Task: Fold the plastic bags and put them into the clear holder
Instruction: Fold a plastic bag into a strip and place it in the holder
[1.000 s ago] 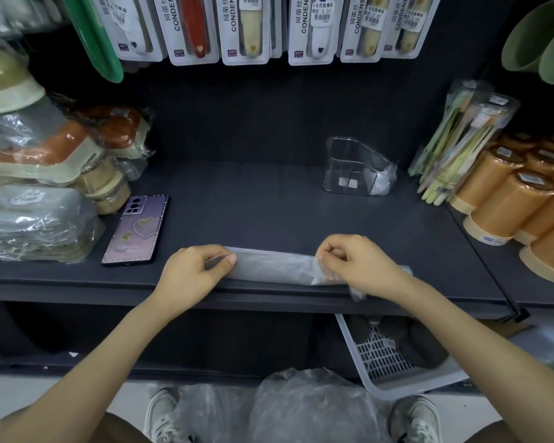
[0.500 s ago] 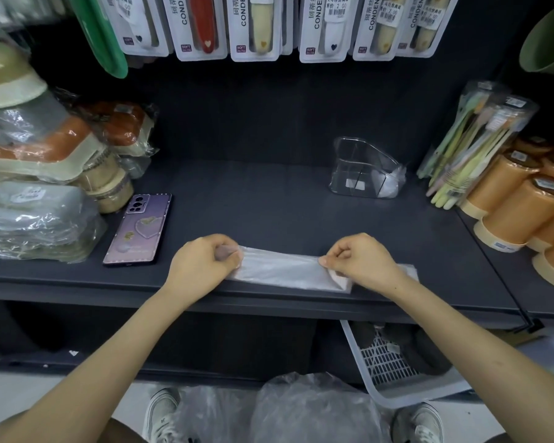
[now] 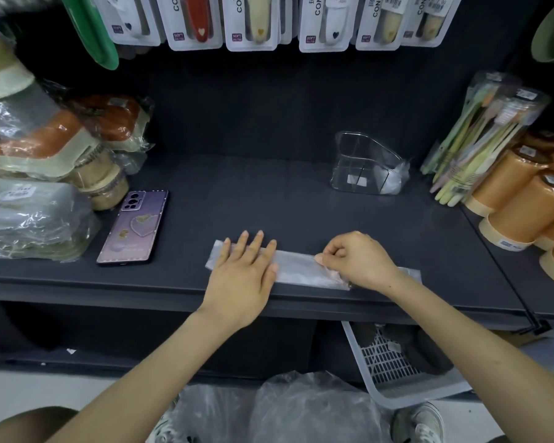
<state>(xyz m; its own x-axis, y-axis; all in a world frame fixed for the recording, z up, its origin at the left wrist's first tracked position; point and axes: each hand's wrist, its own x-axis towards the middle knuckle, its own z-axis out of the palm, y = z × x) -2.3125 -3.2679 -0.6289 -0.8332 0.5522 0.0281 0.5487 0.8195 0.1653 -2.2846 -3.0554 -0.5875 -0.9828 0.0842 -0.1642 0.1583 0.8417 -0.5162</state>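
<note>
- Clear holder (image 3: 362, 164), centre right: one folded bag (image 3: 394, 183) at its right end.
- Left hand (image 3: 243, 266) flat, fingers straight, pressing bag strip (image 3: 298, 266); right hand (image 3: 359, 260) pinches it.

Dim, even light; edges bowed, perhaps slightly blurred.

**A:** Middle of the dark shelf (image 3: 269, 193) is wide open, straight lane back to the clear holder (image 3: 362, 167).
**B:** Yeah, phone (image 3: 135, 227) and wrapped boxes (image 3: 29, 219) crowd the left, orange cups (image 3: 525, 203) wall off the right.
</note>
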